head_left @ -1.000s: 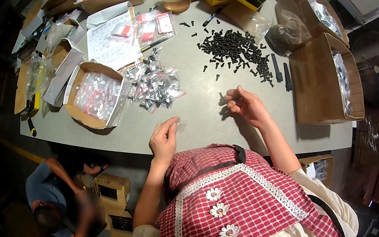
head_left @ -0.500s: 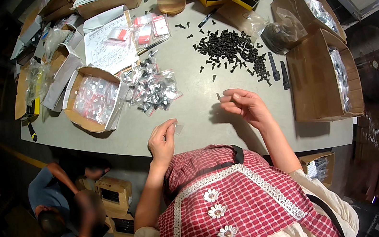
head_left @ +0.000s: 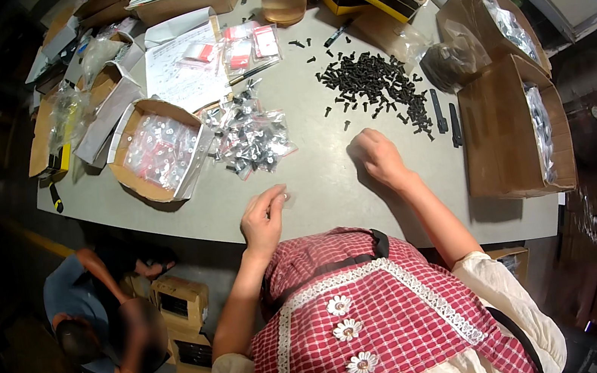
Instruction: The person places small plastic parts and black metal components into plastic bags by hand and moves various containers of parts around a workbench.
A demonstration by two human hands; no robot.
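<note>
My left hand is closed near the table's front edge, thumb and fingers pinching a small clear plastic bag. My right hand rests low over the tabletop to its right, fingers curled together; whatever lies between them is hidden. Just beyond that hand spreads a pile of black screws, with one loose black screw close to the fingertips. Filled small bags with dark and silvery parts lie heaped ahead of my left hand.
An open carton of bagged white parts stands at left, beside a written sheet. Farther back are red-and-white bags and a pink-lidded jug. Cardboard boxes line the right edge. Another person crouches below left.
My right hand has come down toward the table, its spread fingers now curled together. The left hand keeps its pinch on the bag. The whole view has shifted slightly.
</note>
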